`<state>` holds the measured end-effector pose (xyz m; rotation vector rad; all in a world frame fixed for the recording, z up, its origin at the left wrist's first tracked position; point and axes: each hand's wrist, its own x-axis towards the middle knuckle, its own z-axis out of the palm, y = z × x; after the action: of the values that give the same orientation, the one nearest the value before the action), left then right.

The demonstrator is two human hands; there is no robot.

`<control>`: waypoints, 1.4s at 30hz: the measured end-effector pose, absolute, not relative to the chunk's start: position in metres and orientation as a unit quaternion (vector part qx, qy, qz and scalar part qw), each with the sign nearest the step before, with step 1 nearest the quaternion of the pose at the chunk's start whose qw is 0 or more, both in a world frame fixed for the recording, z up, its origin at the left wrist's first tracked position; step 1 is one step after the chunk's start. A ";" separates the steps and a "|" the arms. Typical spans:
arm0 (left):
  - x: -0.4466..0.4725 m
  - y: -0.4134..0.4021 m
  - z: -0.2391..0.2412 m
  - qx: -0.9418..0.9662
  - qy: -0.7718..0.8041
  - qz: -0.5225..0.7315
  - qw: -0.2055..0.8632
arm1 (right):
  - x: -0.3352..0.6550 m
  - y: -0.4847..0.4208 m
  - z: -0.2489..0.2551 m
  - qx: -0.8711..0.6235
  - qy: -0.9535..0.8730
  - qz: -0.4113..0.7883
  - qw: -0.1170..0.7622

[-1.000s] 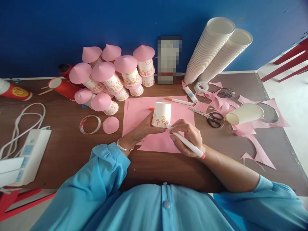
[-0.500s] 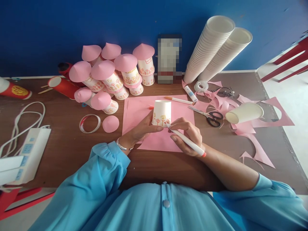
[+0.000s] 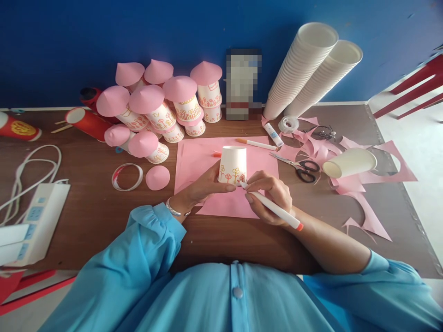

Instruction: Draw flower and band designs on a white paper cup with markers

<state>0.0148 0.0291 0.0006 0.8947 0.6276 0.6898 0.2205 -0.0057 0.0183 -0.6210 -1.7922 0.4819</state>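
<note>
My left hand (image 3: 211,182) is closed around the lower left side of a white paper cup (image 3: 234,159). Red and yellow flowers are drawn in a row along the cup's lower part. In my right hand (image 3: 272,196) is a white felt-tip pen (image 3: 277,208) with a red end, gripped like a writing tool. Its tip is at the lower right of the cup, by a red flower. Beneath both hands lie pink paper sheets (image 3: 238,207). An orange pen cap (image 3: 217,155) shows just left of the cup, and another felt-tip pen (image 3: 256,144) lies behind it.
Decorated cup towers with pink cone roofs (image 3: 147,99) stand back left. Tall cup stacks (image 3: 301,64) lean at the back right. Scissors (image 3: 302,169), a glue stick (image 3: 273,134), paper scraps (image 3: 374,221) and a lying cup (image 3: 350,162) are right; a tape roll (image 3: 127,177) and power strip (image 3: 43,221) left.
The pen has tilted slightly, its red end shifting right and down while its tip stays at the cup's lower right. The cup remains in my left hand, almost unmoved.
</note>
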 end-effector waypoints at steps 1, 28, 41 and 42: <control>0.015 0.029 0.000 0.417 0.294 0.322 0.797 | 0.220 -0.006 0.018 -0.262 -0.760 0.205 0.558; 0.015 0.033 -0.001 0.418 0.348 0.340 0.767 | 0.221 -0.006 0.021 -0.288 -0.775 0.151 0.542; 0.018 0.034 -0.003 0.407 0.311 0.368 0.776 | 0.225 -0.008 0.019 -0.317 -0.758 0.158 0.548; 0.017 0.034 -0.003 0.406 0.310 0.368 0.777 | 0.225 -0.008 0.020 -0.317 -0.759 0.157 0.547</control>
<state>0.0175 0.0340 -0.0029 0.8791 0.6704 0.7967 0.2247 -0.0077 0.0195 -0.7505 -1.7996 0.3732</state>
